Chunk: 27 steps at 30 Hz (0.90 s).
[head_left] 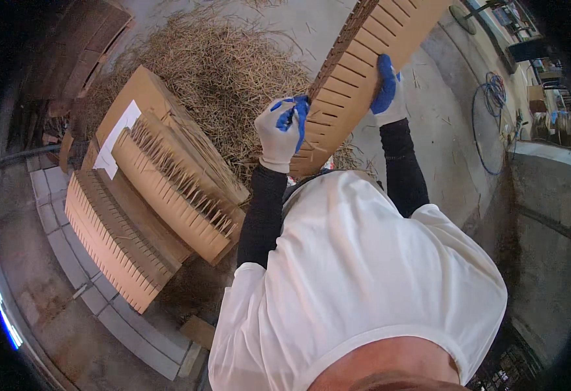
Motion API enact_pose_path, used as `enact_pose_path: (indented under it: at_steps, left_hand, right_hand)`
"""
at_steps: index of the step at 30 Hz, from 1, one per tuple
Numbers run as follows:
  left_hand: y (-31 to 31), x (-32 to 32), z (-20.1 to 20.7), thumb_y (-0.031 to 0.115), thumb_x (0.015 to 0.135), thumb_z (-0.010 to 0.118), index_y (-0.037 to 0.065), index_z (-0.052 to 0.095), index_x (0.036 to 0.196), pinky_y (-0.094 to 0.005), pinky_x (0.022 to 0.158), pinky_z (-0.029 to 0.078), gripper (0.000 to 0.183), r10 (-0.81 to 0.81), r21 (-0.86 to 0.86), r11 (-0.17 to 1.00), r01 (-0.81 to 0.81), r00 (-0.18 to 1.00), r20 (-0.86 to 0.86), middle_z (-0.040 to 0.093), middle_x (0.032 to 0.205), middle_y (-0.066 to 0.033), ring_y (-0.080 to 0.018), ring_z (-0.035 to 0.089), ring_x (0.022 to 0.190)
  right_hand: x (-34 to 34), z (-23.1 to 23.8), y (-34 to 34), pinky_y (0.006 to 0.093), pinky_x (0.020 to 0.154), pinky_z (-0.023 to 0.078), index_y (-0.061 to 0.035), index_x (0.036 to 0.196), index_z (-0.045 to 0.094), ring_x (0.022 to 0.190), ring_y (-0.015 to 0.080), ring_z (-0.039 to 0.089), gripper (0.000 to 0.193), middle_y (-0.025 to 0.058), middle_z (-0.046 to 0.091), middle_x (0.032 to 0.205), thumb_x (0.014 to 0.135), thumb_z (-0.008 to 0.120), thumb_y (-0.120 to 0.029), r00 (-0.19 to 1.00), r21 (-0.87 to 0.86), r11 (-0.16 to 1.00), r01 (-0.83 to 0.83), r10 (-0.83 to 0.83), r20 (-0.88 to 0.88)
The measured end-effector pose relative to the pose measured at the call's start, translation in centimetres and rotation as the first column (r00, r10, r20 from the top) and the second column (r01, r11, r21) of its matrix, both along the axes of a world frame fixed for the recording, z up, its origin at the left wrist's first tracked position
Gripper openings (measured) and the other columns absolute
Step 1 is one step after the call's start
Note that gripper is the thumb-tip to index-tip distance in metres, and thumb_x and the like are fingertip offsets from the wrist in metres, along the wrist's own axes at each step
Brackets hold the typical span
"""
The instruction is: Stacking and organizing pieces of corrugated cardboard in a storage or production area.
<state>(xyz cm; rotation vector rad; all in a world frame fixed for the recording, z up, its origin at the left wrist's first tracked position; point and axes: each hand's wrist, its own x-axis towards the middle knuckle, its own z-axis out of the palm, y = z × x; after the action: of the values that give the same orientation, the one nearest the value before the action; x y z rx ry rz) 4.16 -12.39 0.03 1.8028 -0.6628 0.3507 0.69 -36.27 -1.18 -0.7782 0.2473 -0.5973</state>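
In front of me a long slotted cardboard piece (pixel 347 81) slants from upper right down to my lap, with a row of cuts along its left side. My right hand (pixel 390 94), in a white glove with blue coated fingers, grips its right edge, fingers laid over the face. My left hand (pixel 281 130), gloved the same way, is closed with its fingertips at the slotted left edge. What it pinches is too small to make out; a thin stalk-like bit shows beside the fingers.
A heap of dry brown stalks (pixel 207 72) covers the floor ahead. At left stand slotted cardboard pieces, one filled with stalks (pixel 174 176) and another (pixel 116 241) beside it, near a white paper sheet (pixel 117 138). A blue hose (pixel 487 98) lies coiled at right.
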Motion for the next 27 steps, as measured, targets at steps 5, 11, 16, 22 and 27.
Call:
enact_pose_path:
  at_steps: [5, 11, 16, 22, 27]
  left_hand:
    - [0.2, 0.6, -3.1, 0.004, 0.083, 0.06, -0.003, 0.065, 0.088, -0.0289, 0.067, 0.05, 0.01, -0.036, -0.388, 0.888, -0.246, 0.804, -0.593, 0.066, 0.081, -0.0096, -0.0175, 0.063, 0.07]
    - [1.6, 2.3, -2.2, 0.02, 0.091, 0.057, -0.001, 0.063, 0.097, -0.0282, 0.071, 0.049, 0.023, -0.065, -0.541, 0.74, -0.4, 0.757, -0.65, 0.065, 0.087, -0.0064, -0.0145, 0.061, 0.074]
    - [2.6, 0.9, -1.4, 0.028, 0.08, 0.071, -0.001, 0.055, 0.119, -0.035, 0.092, 0.045, 0.052, -0.545, -0.593, 0.792, 0.142, 0.601, -0.584, 0.062, 0.106, -0.0109, -0.0233, 0.06, 0.102]
    - [0.6, -0.9, 0.7, 0.025, 0.066, 0.079, 0.002, 0.057, 0.115, -0.0343, 0.081, 0.049, 0.059, -0.112, 0.26, 0.956, 0.135, 0.988, -0.104, 0.062, 0.098, -0.0138, -0.0284, 0.062, 0.089]
    - [-0.2, 0.2, -2.0, 0.016, 0.076, 0.07, 0.001, 0.066, 0.1, -0.0318, 0.066, 0.051, 0.028, -0.091, -0.006, 0.996, 0.091, 0.995, 0.046, 0.066, 0.084, -0.0127, -0.0282, 0.063, 0.071]
  right_hand:
    - [-0.2, 0.4, -0.4, 0.0387, 0.094, 0.046, -0.0033, 0.128, 0.044, 0.11, 0.0226, 0.056, 0.041, 0.0103, 0.055, 0.121, 0.094, 0.051, -0.025, 0.998, -0.117, 0.992, -0.048, 0.045, -0.033]
    - [-0.7, 1.3, -0.2, 0.0383, 0.097, 0.044, -0.0032, 0.131, 0.041, 0.112, 0.0235, 0.054, 0.044, 0.0111, 0.053, 0.125, 0.095, 0.049, -0.027, 1.0, -0.169, 0.986, -0.014, 0.012, -0.016]
    - [-0.5, 1.6, -0.7, 0.0386, 0.098, 0.044, -0.0038, 0.131, 0.041, 0.113, 0.0231, 0.054, 0.045, 0.0104, 0.053, 0.126, 0.094, 0.051, -0.027, 0.994, -0.086, 0.992, -0.087, 0.092, 0.054]
    - [0.1, 1.5, -1.0, 0.0396, 0.097, 0.045, -0.0054, 0.131, 0.042, 0.113, 0.0241, 0.054, 0.045, 0.0099, 0.053, 0.126, 0.093, 0.053, -0.026, 0.996, -0.102, 0.993, -0.061, 0.067, 0.06]
    - [0.5, 0.8, -1.3, 0.0403, 0.089, 0.052, -0.0053, 0.127, 0.045, 0.105, 0.0271, 0.059, 0.038, 0.0126, 0.057, 0.119, 0.092, 0.054, -0.02, 0.992, 0.005, 0.998, -0.07, 0.069, 0.109]
